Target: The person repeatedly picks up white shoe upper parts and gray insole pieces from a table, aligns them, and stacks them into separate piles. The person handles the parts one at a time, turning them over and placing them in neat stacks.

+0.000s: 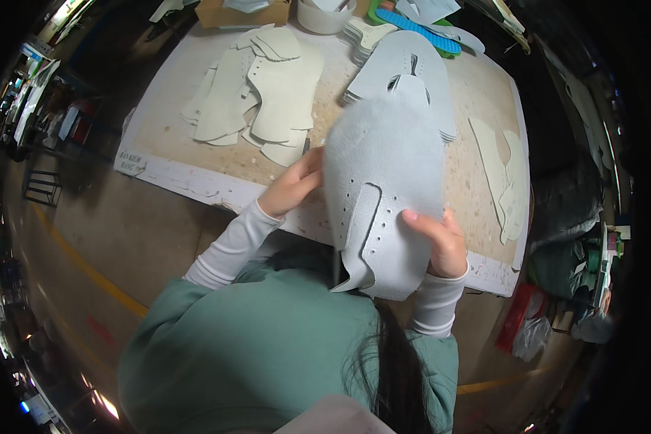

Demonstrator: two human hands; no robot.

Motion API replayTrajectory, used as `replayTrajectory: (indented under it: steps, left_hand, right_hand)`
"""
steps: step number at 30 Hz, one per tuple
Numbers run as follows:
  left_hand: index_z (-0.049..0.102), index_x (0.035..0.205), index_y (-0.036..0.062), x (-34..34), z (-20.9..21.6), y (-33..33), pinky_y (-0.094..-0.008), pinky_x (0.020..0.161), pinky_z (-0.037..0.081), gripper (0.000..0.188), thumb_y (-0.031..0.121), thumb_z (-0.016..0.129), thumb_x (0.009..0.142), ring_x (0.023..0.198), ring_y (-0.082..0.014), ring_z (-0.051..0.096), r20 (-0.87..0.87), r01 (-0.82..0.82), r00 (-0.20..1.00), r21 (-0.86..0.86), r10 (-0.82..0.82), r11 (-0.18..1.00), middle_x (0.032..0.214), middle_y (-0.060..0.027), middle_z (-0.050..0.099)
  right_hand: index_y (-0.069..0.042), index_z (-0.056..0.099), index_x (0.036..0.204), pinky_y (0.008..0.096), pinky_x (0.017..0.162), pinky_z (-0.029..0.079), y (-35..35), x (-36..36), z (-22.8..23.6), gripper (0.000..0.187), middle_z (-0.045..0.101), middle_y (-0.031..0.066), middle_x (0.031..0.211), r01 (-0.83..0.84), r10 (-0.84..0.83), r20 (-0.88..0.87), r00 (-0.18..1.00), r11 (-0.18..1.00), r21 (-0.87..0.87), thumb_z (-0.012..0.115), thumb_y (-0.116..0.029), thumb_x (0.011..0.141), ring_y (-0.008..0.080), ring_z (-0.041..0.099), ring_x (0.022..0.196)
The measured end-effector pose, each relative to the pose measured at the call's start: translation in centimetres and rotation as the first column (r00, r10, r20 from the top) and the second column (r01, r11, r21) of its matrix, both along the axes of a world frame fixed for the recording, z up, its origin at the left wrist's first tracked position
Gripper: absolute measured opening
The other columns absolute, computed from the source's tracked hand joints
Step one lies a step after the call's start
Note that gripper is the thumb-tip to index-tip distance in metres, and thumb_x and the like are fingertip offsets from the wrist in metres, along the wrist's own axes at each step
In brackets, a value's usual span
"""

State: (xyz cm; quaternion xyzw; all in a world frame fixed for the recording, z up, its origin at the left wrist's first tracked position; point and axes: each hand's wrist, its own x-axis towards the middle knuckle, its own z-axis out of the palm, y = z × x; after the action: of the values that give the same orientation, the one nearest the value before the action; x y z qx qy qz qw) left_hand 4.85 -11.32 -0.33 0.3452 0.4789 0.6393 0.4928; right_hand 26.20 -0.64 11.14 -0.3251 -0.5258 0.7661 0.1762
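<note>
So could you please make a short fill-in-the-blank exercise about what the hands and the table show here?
1. Both hands hold one pale grey ____ piece with punched holes.
2. The right hand grips its ____ edge.
3. The left hand touches its ____ side.
4. Cream cut pieces lie stacked on the ____.

Missing words: shoe upper; lower; left; table

a shoe-making workshop: a worn workbench (477, 94) at upper centre carries stacks of cut cream upper pieces (257, 90), with cluttered racks (29, 101) at far left.
</note>
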Motion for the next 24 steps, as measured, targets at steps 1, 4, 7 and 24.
replayTrajectory:
  steps: [1,4,7,24]
  left_hand:
    - [0.031,0.137,-0.0019,-0.4,0.1,-0.7,-0.0338,0.103,0.031,0.052,0.024,0.047,0.095,0.125,-0.0209,0.039,-0.038,-0.035,0.999,-0.062,0.032,0.997,0.137,-0.0149,0.039]
    - [0.034,0.135,-0.0032,-1.4,0.9,-3.2,-0.0327,0.098,0.036,0.051,0.022,0.05,0.093,0.116,-0.0195,0.047,-0.12,0.009,0.993,0.125,0.006,0.992,0.129,-0.0137,0.048]
    - [0.041,0.129,-0.0039,-2.9,2.1,-5.2,-0.0291,0.092,0.04,0.044,0.015,0.052,0.091,0.107,-0.015,0.052,-0.093,0.109,0.992,0.224,-0.09,0.968,0.119,-0.0102,0.055]
    - [0.058,0.115,0.0002,-2.2,0.7,-7.0,-0.0178,0.059,0.044,0.028,0.008,0.054,0.089,0.065,-0.0038,0.058,-0.508,-0.274,0.855,-0.267,0.107,0.924,0.074,-0.0029,0.062]
  right_hand:
    - [0.004,0.057,0.108,0.0257,0.077,0.045,-0.2,-0.2,0.9,0.032,0.062,0.0078,0.097,-0.001,0.001,-0.078,0.997,1.0,-0.003,0.061,-0.01,0.08,0.0154,0.058,0.085]
    - [0.004,0.055,0.11,0.0281,0.079,0.045,-0.7,-0.3,2.2,0.037,0.062,0.0107,0.097,0.156,-0.158,-0.281,0.946,0.987,-0.032,0.063,-0.01,0.077,0.0181,0.059,0.086]
    - [0.004,0.053,0.113,0.0291,0.077,0.047,1.2,-0.3,0.7,0.04,0.062,0.0128,0.097,0.19,-0.197,-0.252,0.948,0.98,-0.054,0.063,-0.009,0.076,0.0194,0.06,0.086]
    - [-0.001,0.057,0.119,0.0135,0.062,0.04,2.2,0.5,-11.2,0.045,0.051,0.0003,0.103,0.037,-0.053,0.031,0.998,0.922,0.385,0.061,0.009,0.075,0.0024,0.048,0.071]
